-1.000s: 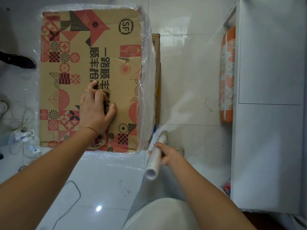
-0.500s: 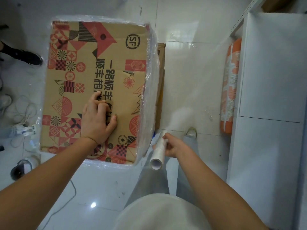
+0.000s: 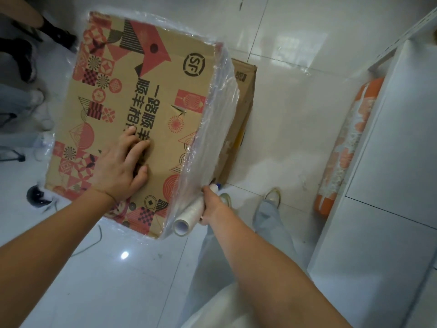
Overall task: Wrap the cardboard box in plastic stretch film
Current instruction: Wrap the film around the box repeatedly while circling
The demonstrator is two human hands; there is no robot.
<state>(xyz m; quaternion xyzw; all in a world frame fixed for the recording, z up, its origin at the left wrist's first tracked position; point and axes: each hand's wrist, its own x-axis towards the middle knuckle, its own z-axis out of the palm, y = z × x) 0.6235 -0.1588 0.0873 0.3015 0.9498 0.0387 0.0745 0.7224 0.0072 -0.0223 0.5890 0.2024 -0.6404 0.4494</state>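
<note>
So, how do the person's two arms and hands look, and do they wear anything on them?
Both forearms are bare: no sleeves reach into view, and there are no gloves. The left hand has a thin band or string around its wrist. On the right hand no ring, watch or band can be seen, though part of it is hidden.

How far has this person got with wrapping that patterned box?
Partway. Done: stretch film already covers the cardboard box's right side and shows along its edges. In hand: the left hand presses flat on the top face while the right hand grips the film roll at the near right corner. Left: the printed top looks mostly bare, so more passes seem needed, then cutting the film.
</note>
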